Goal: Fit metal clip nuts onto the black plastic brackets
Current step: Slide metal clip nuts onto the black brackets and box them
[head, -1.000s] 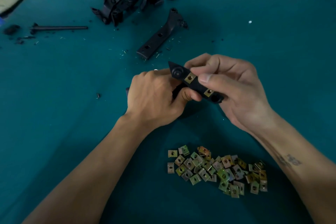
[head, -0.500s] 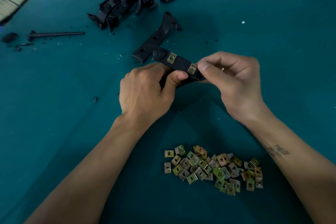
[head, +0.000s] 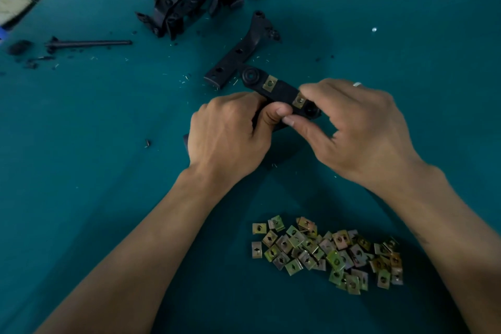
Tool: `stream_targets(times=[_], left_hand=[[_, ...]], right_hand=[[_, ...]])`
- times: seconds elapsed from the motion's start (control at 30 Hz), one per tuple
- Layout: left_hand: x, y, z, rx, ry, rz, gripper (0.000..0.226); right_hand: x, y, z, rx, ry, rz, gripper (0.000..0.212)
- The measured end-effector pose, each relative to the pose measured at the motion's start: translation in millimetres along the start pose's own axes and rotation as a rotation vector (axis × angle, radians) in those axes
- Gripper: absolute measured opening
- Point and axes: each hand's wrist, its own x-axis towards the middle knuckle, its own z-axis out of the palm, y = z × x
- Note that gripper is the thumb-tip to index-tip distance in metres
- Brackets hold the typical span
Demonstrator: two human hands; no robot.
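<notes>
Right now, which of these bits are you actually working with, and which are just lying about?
In use: held bracket, its two fitted clip nuts, loose clip nut pile, left hand, right hand.

Lying about: black rod, small dark scraps.

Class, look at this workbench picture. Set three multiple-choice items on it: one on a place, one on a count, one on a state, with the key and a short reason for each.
1. Where does the pile of loose clip nuts lie?
A. Between the forearms, near the viewer
B. At the far edge, by the wall
C. On the held bracket

2. How many clip nuts show on the held bracket?
A. None
B. Two
C. Five

3. How is the held bracket kept?
A. Lying alone on the table
B. Gripped by the left hand and right hand
C. Held by one hand only

Key: 1 A, the pile sits on the green table below the hands. 2 B, two brass squares show on its face. 3 B, fingers of both hands curl round it.
</notes>
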Motion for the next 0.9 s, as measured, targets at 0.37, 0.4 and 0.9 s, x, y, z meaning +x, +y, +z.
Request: stream_targets(times=[0.37,0.4,0.9], left_hand=[[-0.9,-2.0,-2.5,0.197,-0.082,0.018,0.042],[-0.8,-2.2,-2.1,0.189,-0.078,-0.002,0.043],[-2.6,20.5,-4.6,0.166,-0.090,0.054,0.023]], right_hand=[[3.1,-10.4,10.8,-0.178,-0.188,0.004,0.029],[3.7,-9.1,10.2,-0.161,-0.188,0.002,0.031],[2.6,-15.0,-12.7,-0.016,-0.048,-0.008,0.043]])
